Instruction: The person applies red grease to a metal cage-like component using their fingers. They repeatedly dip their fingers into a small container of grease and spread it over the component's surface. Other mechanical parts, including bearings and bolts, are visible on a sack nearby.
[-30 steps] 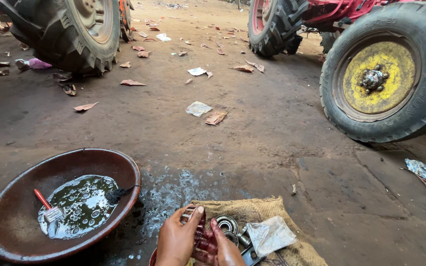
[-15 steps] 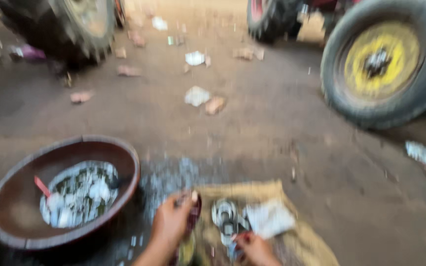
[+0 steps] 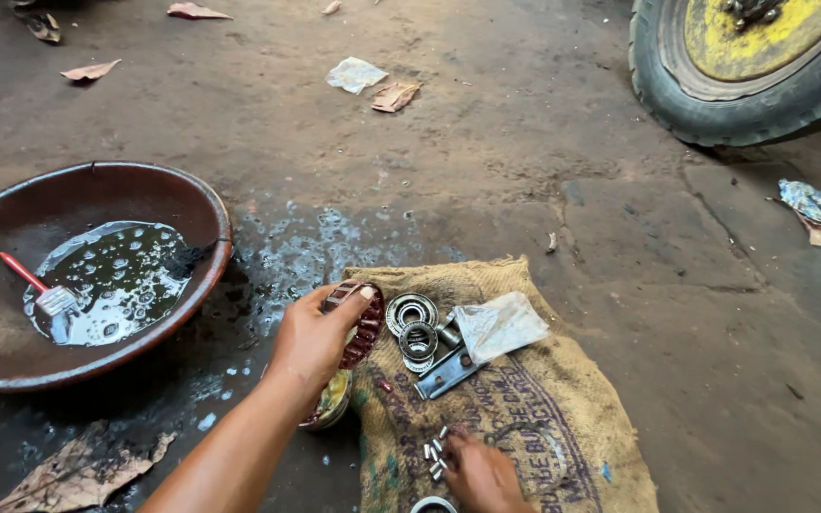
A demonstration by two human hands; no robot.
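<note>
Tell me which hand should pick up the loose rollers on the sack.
Right. The right hand already rests on the small steel rollers on the burlap sack, while the left hand grips the reddish bearing cage.

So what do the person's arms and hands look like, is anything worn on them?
Both hands are bare: no gloves, rings or watch show. The left hand comes in on a bare forearm with no sleeve in view. The right hand is blurred, its wrist mostly out of frame.

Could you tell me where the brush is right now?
In the head view, the brush lies at far left in the dark liquid inside the round pan.
</note>
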